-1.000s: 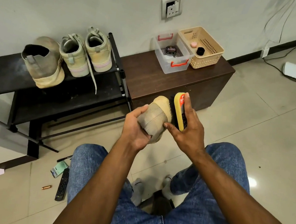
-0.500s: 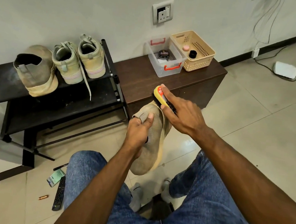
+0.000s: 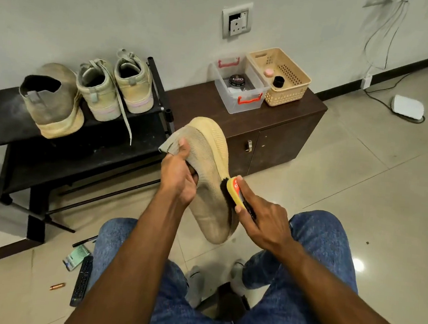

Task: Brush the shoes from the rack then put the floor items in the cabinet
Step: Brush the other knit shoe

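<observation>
Head camera looked down on a glossy tiled floor (image 3: 364, 177) by a pale wall (image 3: 92, 4). Above it, the left hand (image 3: 176, 179) gripped a tan shoe (image 3: 211, 172) while the right hand (image 3: 262, 219) clasped a yellow brush (image 3: 234, 193) against its sole edge, beside the black rack (image 3: 90, 146) and brown cabinet (image 3: 277, 131).

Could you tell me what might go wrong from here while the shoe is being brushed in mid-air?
1. The left hand grips the tan shoe only at its collar, so pressure from the brush could twist it loose.
2. Brushed-off dust may land on the jeans directly below.
3. The remote and bullet-shaped metal piece lie by the feet, possibly underfoot when standing.
</observation>
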